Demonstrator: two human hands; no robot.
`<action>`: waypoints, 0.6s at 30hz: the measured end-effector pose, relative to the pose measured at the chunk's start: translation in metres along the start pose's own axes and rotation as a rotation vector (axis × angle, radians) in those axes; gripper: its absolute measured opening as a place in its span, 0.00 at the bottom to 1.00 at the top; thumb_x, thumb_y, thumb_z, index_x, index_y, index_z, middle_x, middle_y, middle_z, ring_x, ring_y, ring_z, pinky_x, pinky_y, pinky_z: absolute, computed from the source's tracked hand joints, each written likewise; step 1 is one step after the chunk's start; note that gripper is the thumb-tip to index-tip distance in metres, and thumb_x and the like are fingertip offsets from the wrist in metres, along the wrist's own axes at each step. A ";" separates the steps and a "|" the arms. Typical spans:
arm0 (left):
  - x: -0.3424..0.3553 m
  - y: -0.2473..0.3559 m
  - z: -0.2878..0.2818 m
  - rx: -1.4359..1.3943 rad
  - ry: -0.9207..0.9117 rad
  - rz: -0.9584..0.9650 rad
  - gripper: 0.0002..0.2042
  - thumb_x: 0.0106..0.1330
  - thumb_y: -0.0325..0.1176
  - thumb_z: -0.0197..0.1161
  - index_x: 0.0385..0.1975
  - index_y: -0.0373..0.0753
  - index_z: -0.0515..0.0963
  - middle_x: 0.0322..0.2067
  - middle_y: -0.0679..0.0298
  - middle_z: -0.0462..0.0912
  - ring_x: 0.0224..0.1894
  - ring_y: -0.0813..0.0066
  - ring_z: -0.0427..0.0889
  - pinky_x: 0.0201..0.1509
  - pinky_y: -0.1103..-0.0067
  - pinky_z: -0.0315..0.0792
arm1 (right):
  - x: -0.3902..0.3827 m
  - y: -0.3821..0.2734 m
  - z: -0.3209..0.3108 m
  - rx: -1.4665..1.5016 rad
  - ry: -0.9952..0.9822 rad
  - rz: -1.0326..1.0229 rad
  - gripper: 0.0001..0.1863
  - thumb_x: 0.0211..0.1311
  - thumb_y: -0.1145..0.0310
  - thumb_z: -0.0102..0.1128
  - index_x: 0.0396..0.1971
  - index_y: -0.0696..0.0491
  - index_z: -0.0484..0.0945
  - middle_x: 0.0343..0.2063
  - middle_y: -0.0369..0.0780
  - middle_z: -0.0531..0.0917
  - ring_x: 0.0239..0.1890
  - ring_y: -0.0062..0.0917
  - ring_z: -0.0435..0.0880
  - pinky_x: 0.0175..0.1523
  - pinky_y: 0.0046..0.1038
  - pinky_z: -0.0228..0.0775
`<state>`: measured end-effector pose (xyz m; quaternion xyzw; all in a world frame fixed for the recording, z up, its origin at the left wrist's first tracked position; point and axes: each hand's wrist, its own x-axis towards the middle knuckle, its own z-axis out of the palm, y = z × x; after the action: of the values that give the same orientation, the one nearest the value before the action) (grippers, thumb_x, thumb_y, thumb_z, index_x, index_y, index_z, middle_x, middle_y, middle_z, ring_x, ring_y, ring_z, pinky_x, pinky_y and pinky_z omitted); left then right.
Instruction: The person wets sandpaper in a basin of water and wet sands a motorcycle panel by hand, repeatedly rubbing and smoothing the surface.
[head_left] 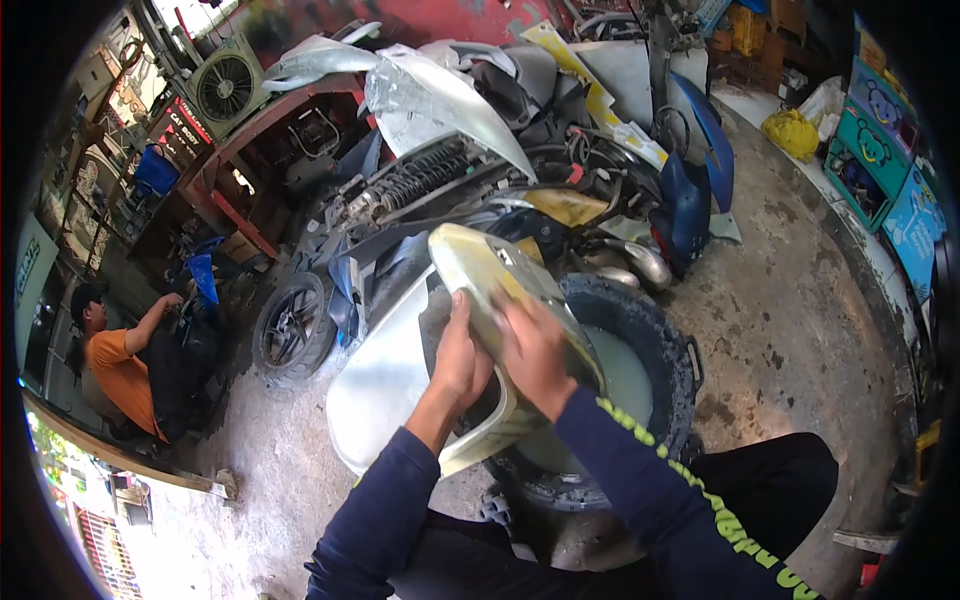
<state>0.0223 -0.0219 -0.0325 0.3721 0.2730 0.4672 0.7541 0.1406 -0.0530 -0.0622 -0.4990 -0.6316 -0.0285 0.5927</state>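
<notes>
A pale white-and-yellow motorcycle body panel [380,385] is tilted over a black tub [672,350] of cloudy, whitish water [622,372]. My left hand [462,358] grips an edge of the panel, its thumb pointing up along the surface and its fingers curled behind. On the panel's upper, yellowish face lies my right hand [535,350]. Motion smears its fingers, so whether anything is under them does not show. Both forearms wear dark blue sleeves, the right one with yellow-green lettering.
Beyond the tub is a heap of motorcycle parts: a silver fairing [430,100], a shock absorber spring [425,175] and a blue panel [685,205]. A wheel [293,330] stands left of it. A person in an orange shirt [120,375] sits far left. Concrete floor [780,330] extends right.
</notes>
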 end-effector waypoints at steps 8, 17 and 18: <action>-0.005 0.002 0.016 -0.029 0.037 -0.030 0.32 0.82 0.54 0.39 0.72 0.32 0.57 0.70 0.53 0.65 0.71 0.62 0.65 0.76 0.67 0.58 | 0.035 -0.001 0.000 0.082 -0.026 0.016 0.18 0.65 0.76 0.58 0.54 0.59 0.81 0.33 0.49 0.83 0.34 0.47 0.82 0.42 0.40 0.74; -0.001 -0.004 -0.029 0.442 0.010 0.026 0.30 0.80 0.56 0.45 0.63 0.32 0.69 0.52 0.55 0.80 0.50 0.64 0.82 0.59 0.67 0.75 | -0.113 0.068 -0.063 -0.146 -0.144 0.083 0.20 0.63 0.72 0.64 0.56 0.55 0.82 0.28 0.43 0.78 0.36 0.41 0.79 0.42 0.40 0.71; -0.009 0.001 -0.026 0.723 0.003 0.025 0.31 0.78 0.58 0.48 0.59 0.31 0.72 0.46 0.57 0.82 0.46 0.65 0.83 0.55 0.69 0.76 | -0.119 0.078 -0.069 -0.145 -0.144 0.086 0.20 0.63 0.72 0.64 0.56 0.55 0.82 0.28 0.43 0.78 0.36 0.41 0.79 0.42 0.40 0.71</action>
<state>-0.0018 -0.0220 -0.0466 0.6175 0.4172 0.3499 0.5676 0.2184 -0.1283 -0.1772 -0.5680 -0.6469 -0.0124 0.5087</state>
